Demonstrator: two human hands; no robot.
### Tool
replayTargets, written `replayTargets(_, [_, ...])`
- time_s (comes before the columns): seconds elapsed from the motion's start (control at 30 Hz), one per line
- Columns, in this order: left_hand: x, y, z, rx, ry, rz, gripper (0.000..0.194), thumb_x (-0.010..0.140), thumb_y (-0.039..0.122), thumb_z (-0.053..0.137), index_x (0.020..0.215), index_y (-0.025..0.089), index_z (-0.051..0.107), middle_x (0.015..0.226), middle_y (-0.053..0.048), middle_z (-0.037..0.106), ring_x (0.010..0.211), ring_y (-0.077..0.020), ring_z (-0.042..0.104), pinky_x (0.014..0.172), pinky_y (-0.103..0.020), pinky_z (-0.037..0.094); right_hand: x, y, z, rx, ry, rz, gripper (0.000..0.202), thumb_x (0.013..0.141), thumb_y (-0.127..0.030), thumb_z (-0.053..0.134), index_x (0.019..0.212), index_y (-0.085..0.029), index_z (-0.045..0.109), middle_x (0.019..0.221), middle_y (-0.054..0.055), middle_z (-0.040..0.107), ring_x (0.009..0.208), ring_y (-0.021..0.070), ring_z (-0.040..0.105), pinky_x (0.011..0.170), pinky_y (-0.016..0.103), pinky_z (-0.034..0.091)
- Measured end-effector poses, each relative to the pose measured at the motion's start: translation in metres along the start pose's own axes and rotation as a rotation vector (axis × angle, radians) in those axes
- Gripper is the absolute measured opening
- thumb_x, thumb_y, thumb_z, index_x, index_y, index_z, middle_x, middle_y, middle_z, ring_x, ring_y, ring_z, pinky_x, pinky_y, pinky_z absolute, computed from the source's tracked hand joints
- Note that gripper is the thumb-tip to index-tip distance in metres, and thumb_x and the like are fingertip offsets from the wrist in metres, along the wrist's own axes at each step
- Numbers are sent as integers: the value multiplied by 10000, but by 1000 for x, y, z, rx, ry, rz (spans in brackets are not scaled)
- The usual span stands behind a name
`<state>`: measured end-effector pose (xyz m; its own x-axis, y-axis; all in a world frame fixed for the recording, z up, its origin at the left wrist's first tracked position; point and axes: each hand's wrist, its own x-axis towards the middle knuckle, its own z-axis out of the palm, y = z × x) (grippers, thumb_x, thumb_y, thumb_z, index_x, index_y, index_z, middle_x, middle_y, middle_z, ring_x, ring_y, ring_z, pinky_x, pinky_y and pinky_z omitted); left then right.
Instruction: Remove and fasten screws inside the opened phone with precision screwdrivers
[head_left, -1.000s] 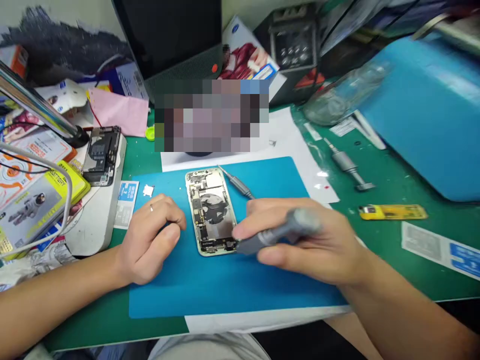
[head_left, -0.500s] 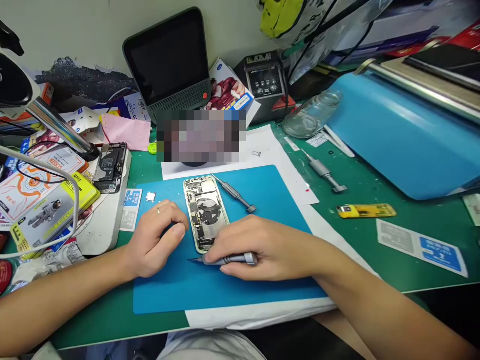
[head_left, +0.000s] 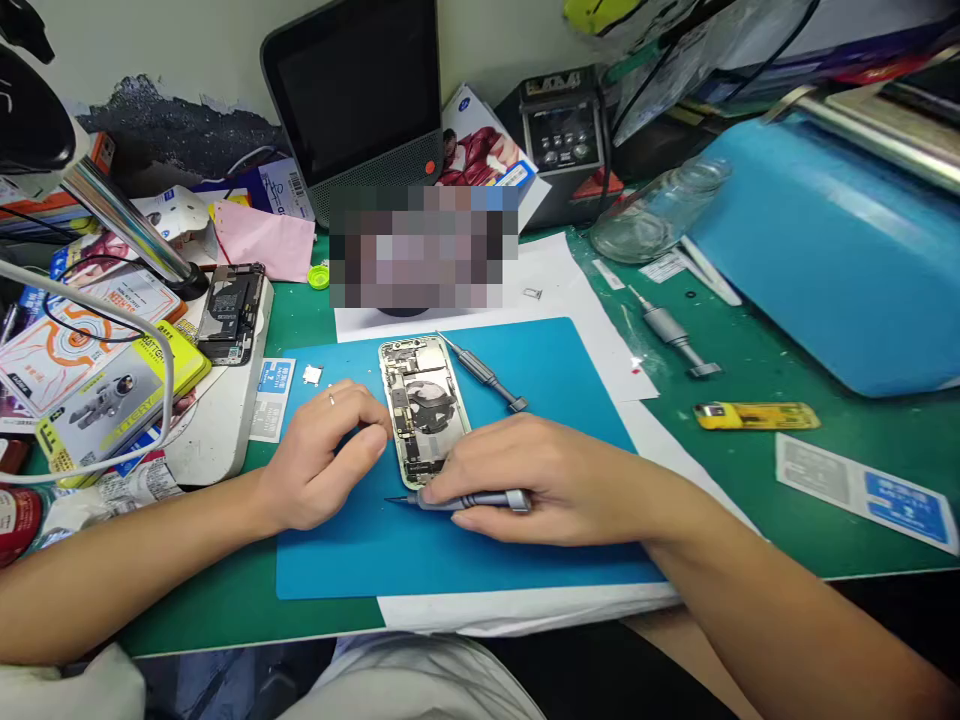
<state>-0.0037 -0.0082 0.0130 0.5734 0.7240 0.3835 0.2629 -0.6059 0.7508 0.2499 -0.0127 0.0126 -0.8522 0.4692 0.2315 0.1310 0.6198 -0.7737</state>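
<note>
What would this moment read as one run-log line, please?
right hand: holds slim grey metal screwdriver; left hand: curled beside opened pale-framed phone; phone: on rectangular blue mat

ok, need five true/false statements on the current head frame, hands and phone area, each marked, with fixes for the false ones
1. The right hand holds a grey tool. True.
2. The left hand is wrapped around the phone. False: it is curled beside the phone's left side.
3. The phone's insides are covered. False: they are exposed.
4. A second tool lies on the blue mat, right of the phone. True.
5. The yellow object lies on the blue mat. False: it lies on the green table.
</note>
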Motion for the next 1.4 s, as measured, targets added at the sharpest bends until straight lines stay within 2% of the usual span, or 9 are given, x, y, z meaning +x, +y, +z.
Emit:
replayTargets(0.37, [0, -2, 3, -8, 7, 17, 198, 1030, 233, 447, 869, 199, 556, 782, -10, 600, 742, -166, 544, 734, -309, 429, -2, 1, -2, -31, 26, -15, 187, 966, -191, 638, 1124, -153, 732, 1025, 17, 809, 921, 108, 758, 817, 171, 549])
replayTargets(0.8, [1, -2, 4, -28, 6, 15, 189, 1026, 221, 455, 868, 195, 555, 787, -10, 595, 749, -162, 540, 743, -309, 432, -1, -2, 0, -18, -31, -15, 205, 979, -200, 625, 1157, -179, 725, 1056, 15, 809, 931, 133, 762, 815, 213, 578])
replayTargets(0.87, [0, -2, 3, -25, 7, 10, 192, 1028, 224, 453, 870, 195, 559, 790, -10, 599, 752, -163, 543, 746, -309, 435, -2, -2, 0, -23, 14, -29, 204, 968, -187, 635, 1151, -185, 726, 1040, 14, 811, 914, 128, 765, 802, 203, 580])
replayTargets(0.97, [-1, -2, 3, -20, 2, -4, 194, 1033, 229, 445, 899, 191, 581, 815, -16, 621, 773, -166, 560, 762, -312, 441, -3, -4, -3, -4, 172, -22, 207, 937, -176, 666, 1129, -213, 734, 1010, 12, 815, 868, 130, 770, 779, 200, 590])
replayTargets(1.1, [-1, -2, 0, 9, -26, -29, 225, 1052, 245, 422, 1000, 179, 631, 880, -32, 656, 821, -173, 584, 792, -323, 445, -7, -9, -7, 21, 474, 128, 174, 883, -165, 715, 1023, -257, 763, 930, -12, 815, 701, 124, 741, 640, 206, 577])
replayTargets(1.2, [0, -1, -1, 46, -46, -8, 234, 1054, 257, 435, 1095, 176, 650, 933, -44, 686, 855, -179, 606, 802, -327, 456, -8, -11, -8, 89, 639, 237, 105, 870, -200, 728, 944, -262, 769, 842, -21, 796, 598, 122, 692, 531, 226, 529])
replayTargets(1.3, [0, -1, -1, 89, -52, 21, 223, 1035, 252, 508, 1199, 183, 642, 998, -56, 716, 901, -187, 629, 821, -327, 473, -7, -11, -8, 172, 692, 283, 56, 873, -245, 734, 916, -254, 769, 804, -17, 781, 583, 128, 683, 515, 242, 521])
replayTargets(1.4, [0, -1, 0, 127, -34, 41, 268, 1020, 223, 565, 1279, 193, 628, 1043, -59, 732, 912, -179, 643, 833, -317, 485, -5, -11, -8, 197, 683, 302, 49, 869, -256, 741, 907, -245, 769, 816, -13, 785, 586, 121, 681, 521, 240, 525])
